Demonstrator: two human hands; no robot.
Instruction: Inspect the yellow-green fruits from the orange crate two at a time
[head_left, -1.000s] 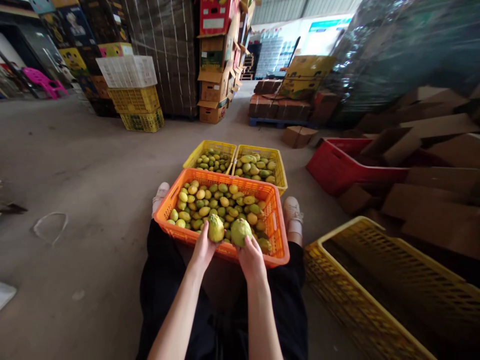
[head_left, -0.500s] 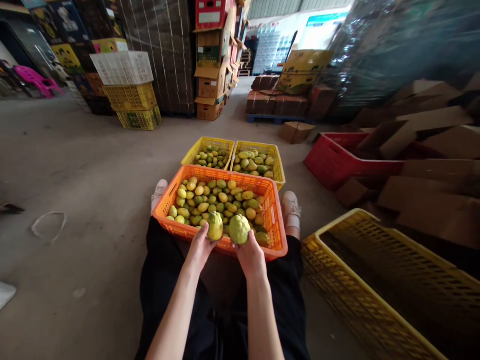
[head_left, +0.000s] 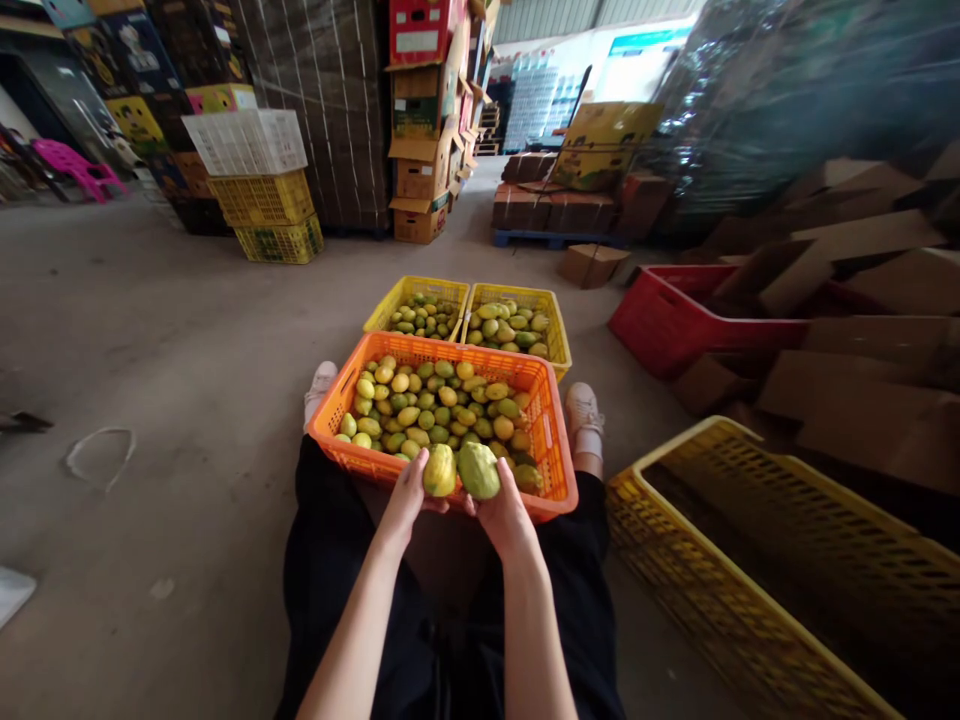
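My left hand (head_left: 409, 500) holds a yellow-green fruit (head_left: 439, 471) at the near edge of an orange crate (head_left: 555, 440). Beside it, my right hand (head_left: 507, 508) holds a greener, bumpy fruit (head_left: 478, 471). The two fruits are side by side, very close together. Many green and yellow fruits (head_left: 420, 400) lie in the orange crate, which sits between my legs. Behind it stand two yellow crates, one on the left (head_left: 379, 305) and one on the right (head_left: 561, 335), both with similar fruits inside.
A large yellow crate (head_left: 720, 570) lies at the right, with a red crate (head_left: 667, 320) and loose cardboard (head_left: 862, 390) beyond it. Stacked crates (head_left: 270, 200) and cardboard boxes (head_left: 420, 180) stand at the back. A white loop (head_left: 101, 455) lies on the floor at left.
Both hands have lowered slightly and turned the fruits. The left fruit has tilted and moved right, nearer the other one. The crates look the same.
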